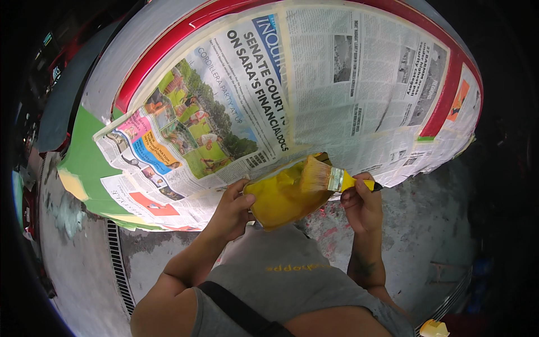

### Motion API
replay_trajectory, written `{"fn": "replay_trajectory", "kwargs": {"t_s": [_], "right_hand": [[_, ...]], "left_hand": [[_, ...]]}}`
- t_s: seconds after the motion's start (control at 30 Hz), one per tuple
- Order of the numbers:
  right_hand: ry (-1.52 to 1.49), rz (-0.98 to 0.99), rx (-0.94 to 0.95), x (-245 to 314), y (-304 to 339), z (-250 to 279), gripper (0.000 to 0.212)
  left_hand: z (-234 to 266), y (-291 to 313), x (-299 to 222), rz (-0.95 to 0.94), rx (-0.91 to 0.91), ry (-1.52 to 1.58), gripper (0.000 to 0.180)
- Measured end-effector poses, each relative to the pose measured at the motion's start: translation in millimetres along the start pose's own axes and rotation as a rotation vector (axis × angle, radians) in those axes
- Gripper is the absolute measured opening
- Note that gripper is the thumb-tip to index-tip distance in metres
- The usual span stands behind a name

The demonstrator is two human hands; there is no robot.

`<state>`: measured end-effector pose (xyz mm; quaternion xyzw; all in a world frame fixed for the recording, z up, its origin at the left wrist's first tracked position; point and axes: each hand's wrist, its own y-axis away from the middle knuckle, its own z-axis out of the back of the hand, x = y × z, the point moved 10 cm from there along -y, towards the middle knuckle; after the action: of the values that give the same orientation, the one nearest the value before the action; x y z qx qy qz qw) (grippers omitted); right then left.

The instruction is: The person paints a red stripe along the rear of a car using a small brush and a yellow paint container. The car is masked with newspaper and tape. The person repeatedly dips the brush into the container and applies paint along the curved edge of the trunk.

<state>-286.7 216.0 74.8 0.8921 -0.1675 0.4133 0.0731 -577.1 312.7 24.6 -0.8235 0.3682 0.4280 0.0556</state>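
Yellow container: it sits in front of your chest, close to the newspaper-covered panel; your left hand (231, 213) grasps the container (272, 205) at its left edge, thumb uppermost, probably to steady it while leaving the middle clear.
Paintbrush: your right hand (361, 209) pinches the paintbrush (336, 180) by its yellow handle, apparently for fine control; its bristles point left, over the container, though whether they touch its inside you cannot tell from here.
Newspaper: the sheets (320, 106) lie across the curved panel, with pale tape (287, 67) along edges and seams, likely shielding what is beneath.
Red band: the band (163, 56) curves uncovered around the newspaper.
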Motion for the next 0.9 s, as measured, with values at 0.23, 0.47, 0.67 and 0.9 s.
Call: {"fn": "replay_trajectory", "kwargs": {"t_s": [0.23, 0.47, 0.67, 0.9], "right_hand": [[-0.242, 0.026, -0.054, 8, 0, -9, 0.017], [0.046, 0.564, 0.034, 109, -47, -102, 0.022], [1.062, 1.508, 0.045, 170, -59, -250, 0.025], [1.372, 1.466, 0.23, 151, -81, -305, 0.027]], "left_hand": [[1, -4, 3, 0.004, 0.041, 0.076, 0.075], [7, 3, -7, -0.044, 0.136, 0.154, 0.085], [22, 16, -8, -0.042, 0.119, 0.154, 0.087], [40, 24, -13, -0.093, 0.124, 0.176, 0.08]]}}
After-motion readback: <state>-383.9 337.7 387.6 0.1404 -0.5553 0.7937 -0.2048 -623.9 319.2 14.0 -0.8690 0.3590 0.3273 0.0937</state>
